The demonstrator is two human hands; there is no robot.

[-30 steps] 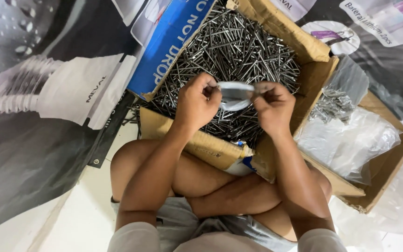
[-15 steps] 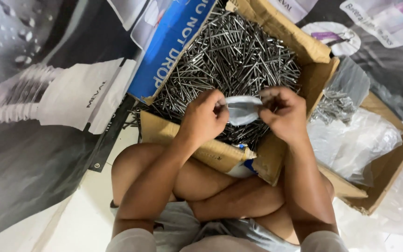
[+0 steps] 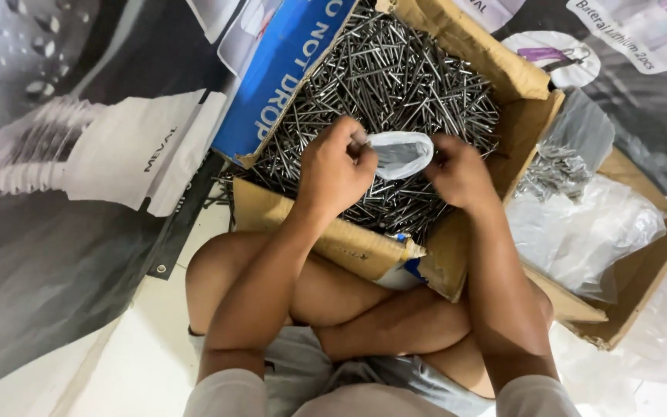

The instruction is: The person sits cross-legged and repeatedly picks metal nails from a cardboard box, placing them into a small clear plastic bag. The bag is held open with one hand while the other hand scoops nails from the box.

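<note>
Printed banner sheet, one, spread on the floor at far left under the goods; open cardboard box, one, flaps folded back for reach, holding loose steel nails too many to count. Left hand and right hand, both pinched shut on the mouth of one small clear plastic bag, held open just above the nails. Second cardboard box, one, at right, holding one bagged nail bundle and clear bags, number unclear.

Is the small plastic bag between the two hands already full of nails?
No, the small plastic bag, held open by the left hand and the right hand, looks empty above the nails in the cardboard box.
</note>
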